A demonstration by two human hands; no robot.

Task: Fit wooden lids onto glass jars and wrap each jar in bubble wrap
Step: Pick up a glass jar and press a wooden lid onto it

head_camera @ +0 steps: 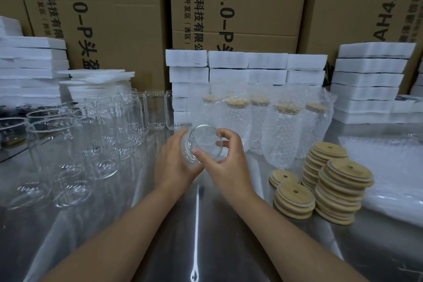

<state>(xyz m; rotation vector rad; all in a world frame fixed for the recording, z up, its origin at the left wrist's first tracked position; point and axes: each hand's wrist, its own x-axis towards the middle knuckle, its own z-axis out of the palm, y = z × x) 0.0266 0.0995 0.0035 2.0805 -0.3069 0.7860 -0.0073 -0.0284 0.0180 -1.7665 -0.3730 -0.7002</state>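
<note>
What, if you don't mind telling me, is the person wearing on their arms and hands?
Nothing shows. The left hand and right hand have no gloves, and no ring, watch or bracelet is visible. The left forearm and right forearm are bare down to the bottom edge of the frame, with no sleeve in view.

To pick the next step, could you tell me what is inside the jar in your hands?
The jar looks empty through the glass; left hand and right hand cover part of it.
</note>
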